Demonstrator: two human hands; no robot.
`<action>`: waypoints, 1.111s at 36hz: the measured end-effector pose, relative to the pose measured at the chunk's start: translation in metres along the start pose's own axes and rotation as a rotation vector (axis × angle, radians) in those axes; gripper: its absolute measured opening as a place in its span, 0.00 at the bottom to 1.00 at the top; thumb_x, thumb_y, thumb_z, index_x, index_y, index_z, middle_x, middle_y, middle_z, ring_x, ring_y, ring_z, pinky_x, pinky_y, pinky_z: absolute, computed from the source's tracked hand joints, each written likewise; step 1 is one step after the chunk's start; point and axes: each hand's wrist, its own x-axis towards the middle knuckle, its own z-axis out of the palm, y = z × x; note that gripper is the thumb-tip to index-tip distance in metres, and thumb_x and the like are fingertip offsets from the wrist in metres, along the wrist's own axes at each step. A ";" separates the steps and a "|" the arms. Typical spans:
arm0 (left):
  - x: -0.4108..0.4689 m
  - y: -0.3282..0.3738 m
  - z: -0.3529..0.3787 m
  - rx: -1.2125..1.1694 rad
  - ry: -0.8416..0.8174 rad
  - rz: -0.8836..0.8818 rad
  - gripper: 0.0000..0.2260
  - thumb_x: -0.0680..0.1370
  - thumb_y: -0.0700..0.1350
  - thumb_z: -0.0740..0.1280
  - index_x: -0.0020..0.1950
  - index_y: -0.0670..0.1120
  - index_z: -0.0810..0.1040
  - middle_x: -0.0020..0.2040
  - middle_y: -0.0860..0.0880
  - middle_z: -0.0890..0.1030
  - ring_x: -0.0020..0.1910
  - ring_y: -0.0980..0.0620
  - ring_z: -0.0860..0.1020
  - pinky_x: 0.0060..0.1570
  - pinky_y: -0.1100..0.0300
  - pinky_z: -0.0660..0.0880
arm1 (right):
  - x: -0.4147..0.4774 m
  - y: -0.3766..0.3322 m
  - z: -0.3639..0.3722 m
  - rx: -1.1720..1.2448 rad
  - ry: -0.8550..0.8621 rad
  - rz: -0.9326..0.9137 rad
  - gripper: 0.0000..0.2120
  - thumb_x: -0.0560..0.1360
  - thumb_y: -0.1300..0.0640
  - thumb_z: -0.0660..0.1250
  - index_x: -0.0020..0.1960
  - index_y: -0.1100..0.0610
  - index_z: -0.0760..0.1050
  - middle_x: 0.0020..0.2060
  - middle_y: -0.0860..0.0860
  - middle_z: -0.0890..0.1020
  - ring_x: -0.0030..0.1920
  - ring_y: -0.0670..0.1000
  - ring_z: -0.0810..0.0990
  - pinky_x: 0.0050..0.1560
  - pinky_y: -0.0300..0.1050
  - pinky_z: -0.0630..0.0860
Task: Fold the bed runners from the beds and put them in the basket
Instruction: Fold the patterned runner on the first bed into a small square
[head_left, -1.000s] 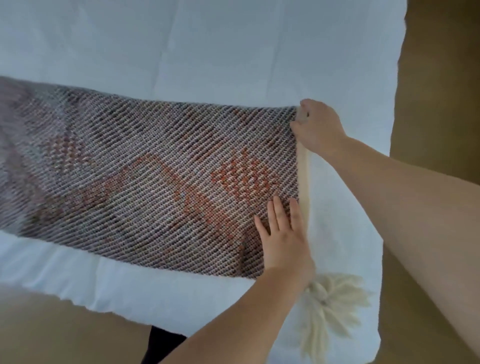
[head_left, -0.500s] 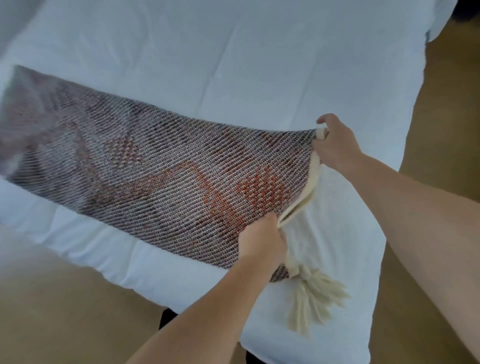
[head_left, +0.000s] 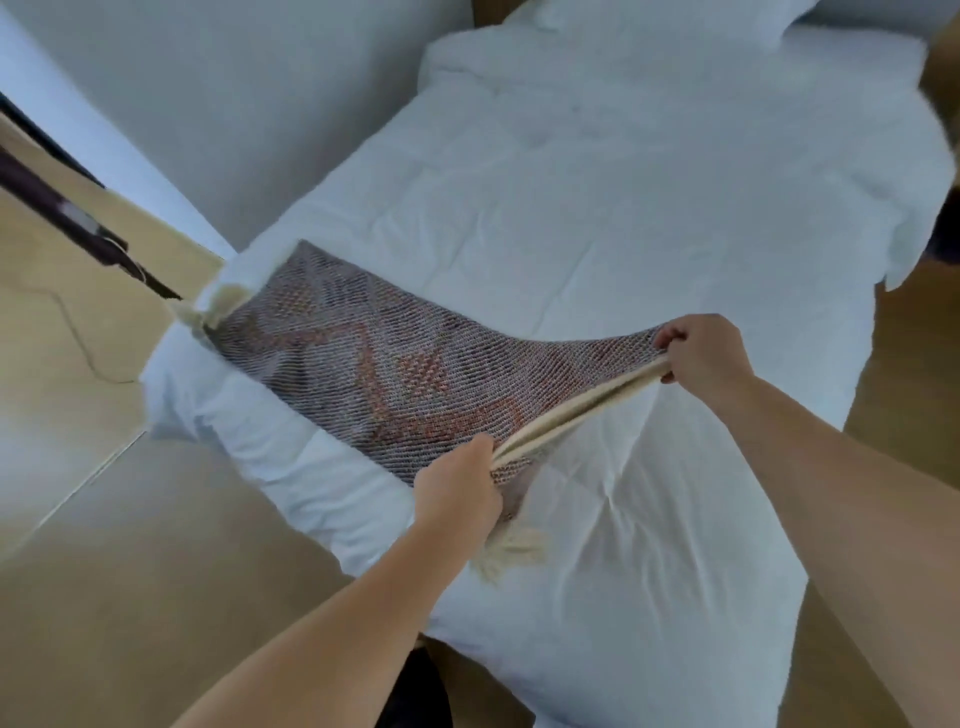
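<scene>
Above bedding, left hand, right hand grip seemingly woven runner.

this is looking like a bedroom, most likely a hotel or guest room. a bed is filling most of the view, wearing a plain white duvet, with a white pillow sitting at its far end. a second bed, made up in the same white, is standing just beside it on the left. a patterned woven bed runner is stretching across the near end, and a pale wood-look floor is showing around both.
</scene>
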 end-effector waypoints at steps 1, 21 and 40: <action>-0.003 -0.006 -0.010 0.018 -0.003 0.001 0.09 0.73 0.37 0.62 0.46 0.49 0.66 0.36 0.53 0.71 0.37 0.47 0.73 0.36 0.55 0.68 | -0.005 -0.011 -0.002 -0.006 0.010 -0.006 0.16 0.73 0.71 0.55 0.42 0.59 0.80 0.47 0.56 0.80 0.32 0.55 0.82 0.34 0.45 0.79; 0.046 -0.201 -0.148 -0.229 -0.036 0.245 0.20 0.74 0.30 0.59 0.61 0.48 0.67 0.43 0.51 0.72 0.37 0.53 0.73 0.30 0.61 0.65 | -0.048 -0.209 0.050 0.033 0.204 0.041 0.14 0.74 0.70 0.58 0.39 0.59 0.80 0.43 0.57 0.82 0.32 0.57 0.84 0.32 0.42 0.81; 0.091 -0.319 -0.192 -0.172 0.049 0.058 0.12 0.76 0.32 0.59 0.50 0.48 0.68 0.39 0.53 0.69 0.34 0.54 0.70 0.28 0.61 0.63 | 0.001 -0.320 0.168 -0.088 -0.087 -0.197 0.10 0.70 0.66 0.65 0.46 0.60 0.84 0.44 0.56 0.82 0.45 0.57 0.79 0.48 0.47 0.76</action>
